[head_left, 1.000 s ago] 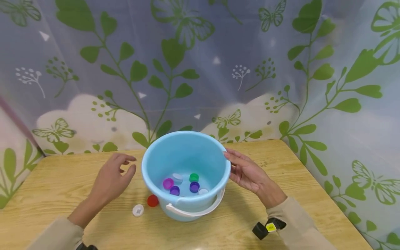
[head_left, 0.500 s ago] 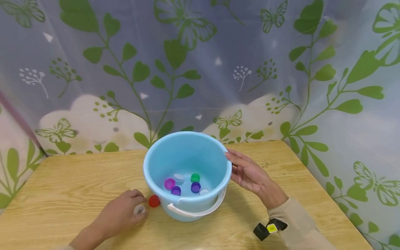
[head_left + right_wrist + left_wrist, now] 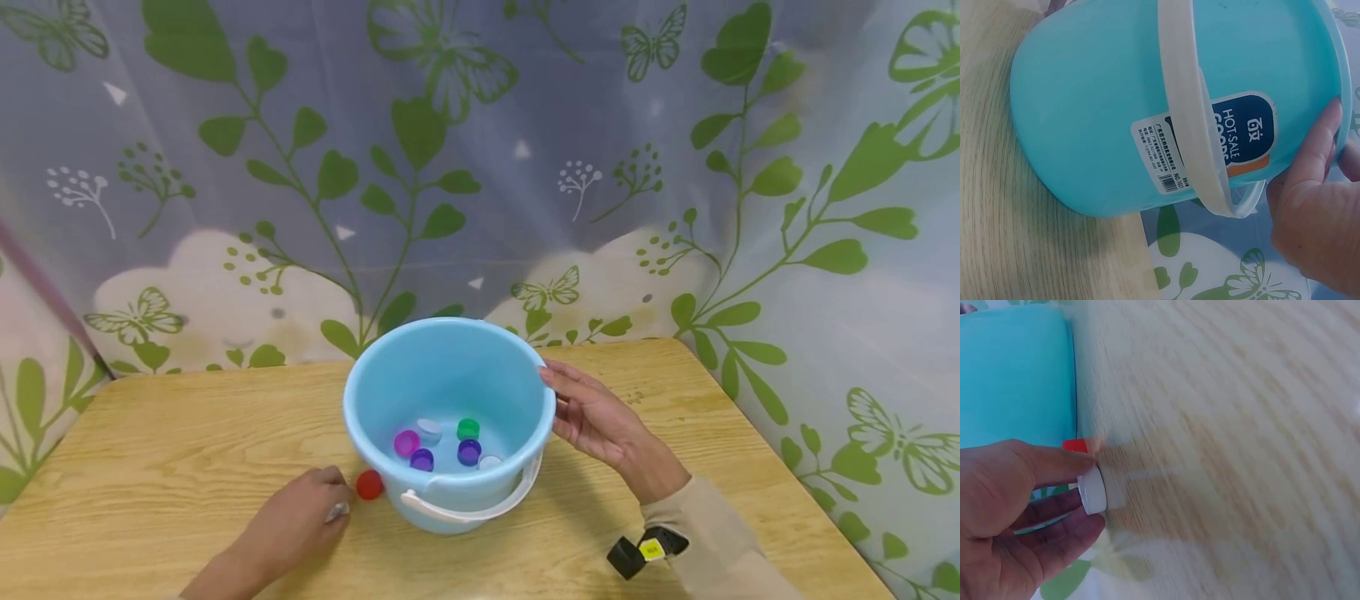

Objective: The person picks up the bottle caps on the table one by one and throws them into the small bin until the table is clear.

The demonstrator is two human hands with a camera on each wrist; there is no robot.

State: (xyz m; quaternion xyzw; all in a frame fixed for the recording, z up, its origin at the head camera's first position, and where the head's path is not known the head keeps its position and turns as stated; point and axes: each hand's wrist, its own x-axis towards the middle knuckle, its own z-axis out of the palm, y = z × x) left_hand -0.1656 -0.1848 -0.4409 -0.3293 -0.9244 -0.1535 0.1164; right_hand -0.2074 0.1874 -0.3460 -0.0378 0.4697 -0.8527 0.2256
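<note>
In the head view a light blue bucket point(image 3: 450, 504) with a white handle point(image 3: 487, 510) stands on the table. Inside it lie several plastic bottle caps, among them a pink one point(image 3: 407, 443), a green one point(image 3: 468, 429) and a purple one point(image 3: 469, 452). My left hand point(image 3: 296, 521), left of the bucket, pinches a white bottle cap point(image 3: 1092, 490) between thumb and fingers, its edge at the tabletop. Just beyond the fingertips a red cap point(image 3: 369, 484) rests against the bucket's base. My right hand point(image 3: 596, 417) holds the bucket's right rim, thumb at the rim and fingers along the outside.
The wooden table point(image 3: 202, 433) reaches back to a patterned cloth backdrop point(image 3: 465, 208), with another cloth side point(image 3: 847, 333) on the right. A label point(image 3: 1244, 134) is stuck on the bucket's outer wall. A black device with a yellow tag point(image 3: 651, 548) sits at the right wrist.
My left hand has come down and forward to the tabletop and taken the white cap between its fingers. The right hand stays at the bucket's rim.
</note>
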